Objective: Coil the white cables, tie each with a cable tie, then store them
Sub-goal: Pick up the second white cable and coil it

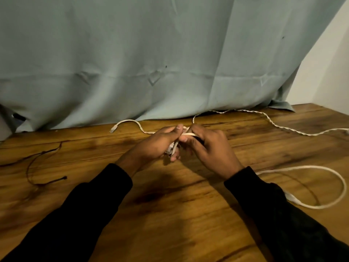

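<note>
Black sleeves (90,210) reach in from the bottom edge, and both hands meet over the middle of the wooden table (170,214). Left hand (156,142) curls its fingers round a small bundle of flat white cable (130,121), with a plug end showing under its palm. Right hand (209,146) pinches a loop of the same cable just beside the left thumb. From the hands that cable trails away to the left, its far plug lying on the wood near the cloth. A twisted white cable (279,126) runs from behind the hands off to the right edge. Another white cable (332,188) lies in a loose loop by the right sleeve. A thin dark cord (32,167) lies at the left. No writing can be read. Pale green cloth (151,53) hangs behind the table, with a white wall (324,72) at the right.
</note>
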